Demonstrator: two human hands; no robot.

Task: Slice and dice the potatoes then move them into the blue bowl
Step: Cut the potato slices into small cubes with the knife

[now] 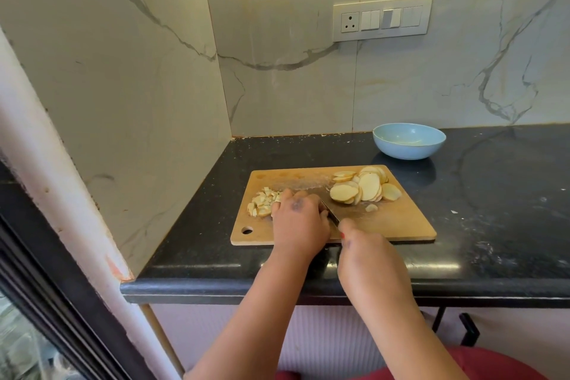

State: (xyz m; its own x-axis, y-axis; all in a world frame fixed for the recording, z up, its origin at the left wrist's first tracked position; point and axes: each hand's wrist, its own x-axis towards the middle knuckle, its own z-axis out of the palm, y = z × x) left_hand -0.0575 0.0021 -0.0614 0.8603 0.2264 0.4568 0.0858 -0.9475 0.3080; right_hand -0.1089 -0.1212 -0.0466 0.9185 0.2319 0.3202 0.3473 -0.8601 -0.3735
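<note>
A wooden cutting board (pixel 401 222) lies on the black counter. A pile of round potato slices (pixel 364 187) sits at its far right. A small heap of diced potato (pixel 262 202) lies at its left. My left hand (pixel 297 219) presses down on the board beside the diced heap, fingers curled; what is under it is hidden. My right hand (pixel 364 248) grips the handle of a knife (pixel 330 213), whose blade runs up along my left hand. The blue bowl (pixel 408 140) stands behind the board, to the right, and looks empty.
The black counter (pixel 493 194) meets marble walls at the back and the left. A switch and socket panel (pixel 382 18) is on the back wall. A white pillar (pixel 55 179) stands left of the counter. The counter's front edge is just below the board.
</note>
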